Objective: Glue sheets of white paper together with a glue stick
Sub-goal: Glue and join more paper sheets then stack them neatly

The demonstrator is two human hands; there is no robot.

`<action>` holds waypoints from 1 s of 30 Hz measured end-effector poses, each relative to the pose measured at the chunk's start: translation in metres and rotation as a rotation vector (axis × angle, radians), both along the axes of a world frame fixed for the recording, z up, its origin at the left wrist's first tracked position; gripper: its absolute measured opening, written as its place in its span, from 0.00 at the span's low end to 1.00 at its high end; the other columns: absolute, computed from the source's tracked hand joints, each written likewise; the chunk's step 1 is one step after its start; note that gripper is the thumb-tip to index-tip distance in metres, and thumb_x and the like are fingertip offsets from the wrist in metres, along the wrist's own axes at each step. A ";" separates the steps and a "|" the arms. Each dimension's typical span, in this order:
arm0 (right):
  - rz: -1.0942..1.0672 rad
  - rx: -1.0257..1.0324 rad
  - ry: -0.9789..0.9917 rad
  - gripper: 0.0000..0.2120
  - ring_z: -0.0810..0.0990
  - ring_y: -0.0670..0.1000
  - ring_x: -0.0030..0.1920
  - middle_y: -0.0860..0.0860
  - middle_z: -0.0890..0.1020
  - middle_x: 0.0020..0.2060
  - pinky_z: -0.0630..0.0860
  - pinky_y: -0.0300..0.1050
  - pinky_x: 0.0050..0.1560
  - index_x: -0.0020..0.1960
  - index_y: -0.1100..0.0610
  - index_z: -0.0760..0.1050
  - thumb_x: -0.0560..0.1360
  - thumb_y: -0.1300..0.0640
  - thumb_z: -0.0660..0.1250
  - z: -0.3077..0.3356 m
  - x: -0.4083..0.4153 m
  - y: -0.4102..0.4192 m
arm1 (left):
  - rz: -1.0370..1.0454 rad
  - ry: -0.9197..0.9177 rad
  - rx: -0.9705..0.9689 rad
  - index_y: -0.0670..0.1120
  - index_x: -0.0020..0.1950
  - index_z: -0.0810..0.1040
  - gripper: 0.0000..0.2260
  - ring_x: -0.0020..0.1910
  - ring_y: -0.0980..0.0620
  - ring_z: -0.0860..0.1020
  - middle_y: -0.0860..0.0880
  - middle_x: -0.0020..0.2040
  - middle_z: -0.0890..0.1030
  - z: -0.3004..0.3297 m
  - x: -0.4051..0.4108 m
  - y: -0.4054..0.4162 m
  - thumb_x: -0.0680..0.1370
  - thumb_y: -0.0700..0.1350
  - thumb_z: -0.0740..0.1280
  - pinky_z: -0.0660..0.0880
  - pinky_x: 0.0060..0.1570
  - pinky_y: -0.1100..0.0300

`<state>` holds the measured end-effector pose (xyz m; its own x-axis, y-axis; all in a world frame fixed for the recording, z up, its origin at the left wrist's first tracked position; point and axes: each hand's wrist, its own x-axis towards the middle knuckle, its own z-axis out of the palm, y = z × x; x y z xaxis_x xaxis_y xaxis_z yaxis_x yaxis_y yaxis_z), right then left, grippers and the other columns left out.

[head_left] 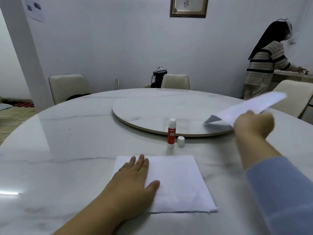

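Note:
A stack of white paper sheets (179, 182) lies flat on the marble table near me. My left hand (133, 182) rests palm down on the stack's left part, fingers spread. My right hand (252, 124) is raised over the right side of the table and grips a white sheet (250, 106), blurred and held in the air above the turntable's edge. A red and white glue stick (171, 133) stands upright beyond the stack, uncapped. Its white cap (180, 141) sits on the table just to its right.
A round marble turntable (152, 109) sits in the middle of the round table (59, 158). Cream chairs (69, 87) stand around the far side. A person in a striped top (264, 65) stands at the back right by a counter.

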<state>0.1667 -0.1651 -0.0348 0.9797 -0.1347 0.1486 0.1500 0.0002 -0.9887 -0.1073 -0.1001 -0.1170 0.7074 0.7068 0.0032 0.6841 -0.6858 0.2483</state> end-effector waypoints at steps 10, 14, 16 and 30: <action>0.902 0.328 -0.526 0.06 0.85 0.43 0.38 0.44 0.86 0.34 0.80 0.35 0.38 0.50 0.57 0.77 0.74 0.64 0.67 0.109 -0.117 -0.084 | 0.029 -1.301 -0.936 0.58 0.59 0.77 0.16 0.60 0.48 0.78 0.45 0.61 0.80 0.024 -0.010 0.023 0.75 0.61 0.59 0.75 0.56 0.50; 0.978 0.303 -0.352 0.10 0.82 0.43 0.28 0.47 0.84 0.27 0.77 0.35 0.29 0.47 0.51 0.74 0.74 0.66 0.67 0.085 -0.137 -0.083 | -0.398 -1.381 -1.295 0.58 0.73 0.64 0.37 0.66 0.39 0.73 0.43 0.69 0.73 0.034 -0.032 0.025 0.66 0.71 0.61 0.72 0.59 0.37; 0.910 0.159 -0.281 0.11 0.84 0.49 0.33 0.53 0.85 0.38 0.78 0.43 0.34 0.50 0.49 0.75 0.73 0.63 0.69 0.056 -0.134 -0.074 | -0.513 -1.352 -1.428 0.48 0.75 0.59 0.33 0.71 0.36 0.65 0.40 0.72 0.67 0.035 -0.042 0.026 0.75 0.65 0.55 0.49 0.69 0.31; 0.972 -0.498 0.049 0.19 0.83 0.56 0.43 0.51 0.80 0.42 0.79 0.50 0.45 0.58 0.43 0.72 0.73 0.62 0.69 -0.052 -0.105 -0.066 | 0.314 -0.745 -0.311 0.63 0.57 0.73 0.15 0.39 0.50 0.80 0.49 0.36 0.83 0.024 -0.047 0.025 0.74 0.47 0.69 0.71 0.35 0.58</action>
